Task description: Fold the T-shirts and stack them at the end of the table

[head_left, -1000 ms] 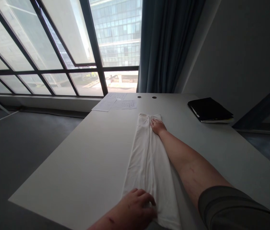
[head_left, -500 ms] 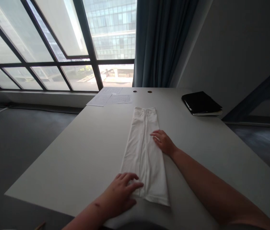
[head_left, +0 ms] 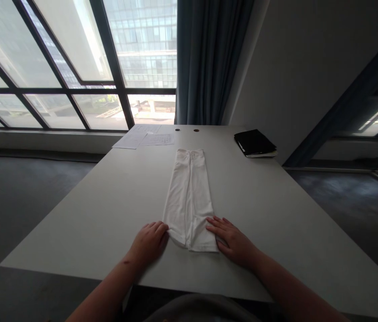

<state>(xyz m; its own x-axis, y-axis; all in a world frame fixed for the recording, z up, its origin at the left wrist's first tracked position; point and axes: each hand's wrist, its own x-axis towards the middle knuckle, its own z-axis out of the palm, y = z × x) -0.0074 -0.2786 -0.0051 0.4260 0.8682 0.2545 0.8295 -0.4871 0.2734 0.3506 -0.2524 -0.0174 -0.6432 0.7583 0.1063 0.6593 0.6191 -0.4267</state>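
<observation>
- Lengthwise, the folded white garment (head_left: pixel 175 192) lies mid-table, its narrower far end toward the blue curtain (head_left: pixel 209 62) and its hem toward the person; a seam between two long folds runs down its middle.
- The left hand (head_left: pixel 150 241) touches the garment's near left corner, fingers bent and held together; whether they pinch the cloth, I cannot tell, as the thumb is hidden.
- The right hand (head_left: pixel 235 243) rests at the near right edge, fingers extended over the cloth, loose and unclenched.
- Farther back on the white table (head_left: pixel 108 214) lie paper sheets (head_left: pixel 157 139) at left and a black folder (head_left: pixel 255 142) at right.
</observation>
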